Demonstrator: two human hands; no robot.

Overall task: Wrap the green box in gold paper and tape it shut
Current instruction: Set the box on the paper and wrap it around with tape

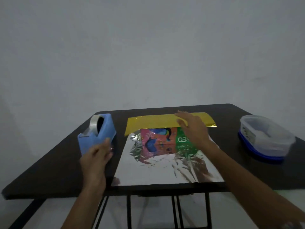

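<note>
The green box (165, 141), printed with pink, orange and blue pictures, stands on the wrapping paper in the middle of the table. The paper's silver underside (158, 169) spreads toward me, and its far part is folded over the box so the gold side (148, 123) faces up. My right hand (192, 128) lies flat with straight fingers on the gold flap above the box's right end. My left hand (97, 156) reaches to the near end of the blue tape dispenser (97, 134), fingers loosely bent against it. A clear tape roll sits in the dispenser.
A dark table (57, 162) carries everything, its front edge close to me. At the right stands a clear plastic container (265, 138) on a blue base. A plain grey wall is behind the table.
</note>
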